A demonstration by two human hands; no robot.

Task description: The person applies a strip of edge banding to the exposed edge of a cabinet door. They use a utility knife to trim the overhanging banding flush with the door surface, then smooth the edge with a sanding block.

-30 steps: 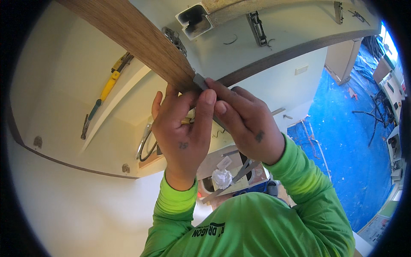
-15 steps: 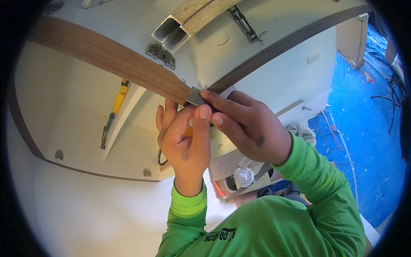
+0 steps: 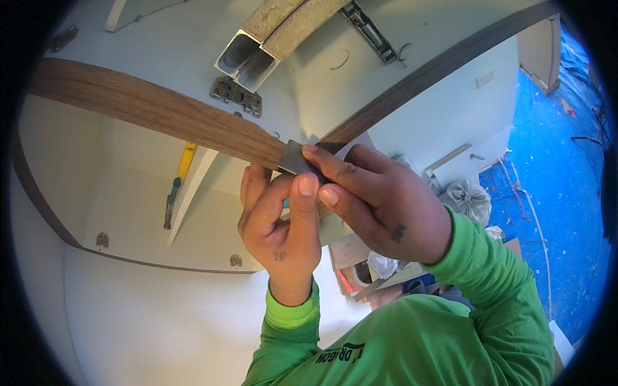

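Note:
A flat grey metal blade (image 3: pixel 291 156) rests against the end of a wood-grain edge strip (image 3: pixel 148 112), near its junction with a darker strip (image 3: pixel 412 80). My left hand (image 3: pixel 280 231) is closed around the tool from below, its thumb at the blade and its fingertips beside the wooden strip. My right hand (image 3: pixel 393 209) pinches the blade, index fingertip on its upper face. A bit of teal shows between the fingers of my left hand; the rest of the tool is hidden behind both hands.
Above sit two long hollow bars (image 3: pixel 283 35), a hinge plate (image 3: pixel 235 96) and a dark metal fitting (image 3: pixel 370 32) on white panels. A yellow-and-teal tool (image 3: pixel 187 157) stands by a white slat (image 3: pixel 193 193). Blue sheeting (image 3: pixel 547 167) covers the floor at right, beside plastic bags (image 3: pixel 467 199).
The camera view has shifted, so the wooden strip lies flatter across it. Both hands appear lower and farther right, still gripping the blade at the strip's end.

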